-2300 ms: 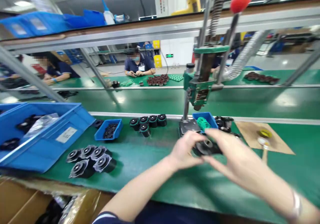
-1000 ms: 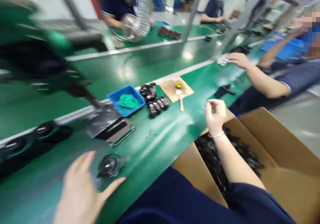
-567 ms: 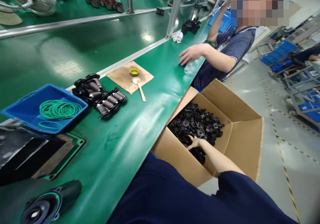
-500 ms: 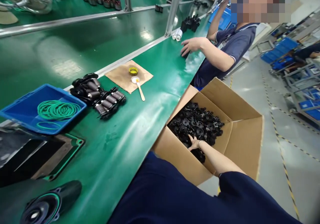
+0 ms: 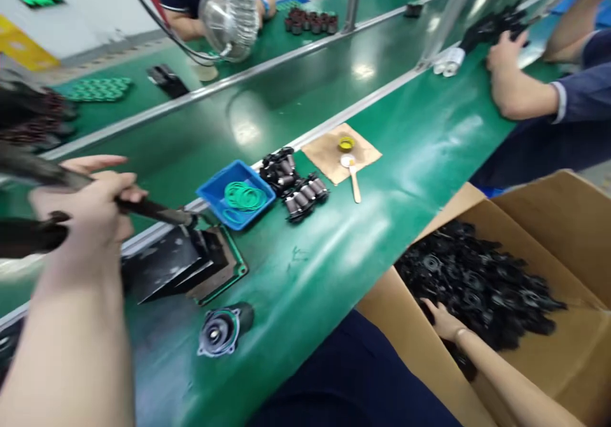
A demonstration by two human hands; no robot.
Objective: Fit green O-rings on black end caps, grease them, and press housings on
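At the left, my left hand [image 5: 90,201] is closed around a dark metal bar [image 5: 153,210] that slants across above the bench. Close below the bar are dark, scuffed plates [image 5: 167,261] beside a green-edged frame [image 5: 236,277]. My right hand [image 5: 443,322] is down in the cardboard box [image 5: 401,315], against a heap of black moulded parts [image 5: 477,280]. Its visible fingers look stretched out, and their tips are partly hidden. A round motor housing [image 5: 219,333] with a green ring lies on the bench between my arms.
A blue tray [image 5: 212,191] holds green rings, beside several motor rotors [image 5: 305,198] with black ends. Farther along lies cardboard [image 5: 329,163] with a yellow-lined lid [image 5: 346,144] and a wooden stick [image 5: 356,188]. A co-worker's hand [image 5: 506,55] is at the far right.
The view has swung left, bringing my left hand and the bar into sight. My right hand stays in the box, its fingers now less visible. The co-worker's hand has moved to black parts.
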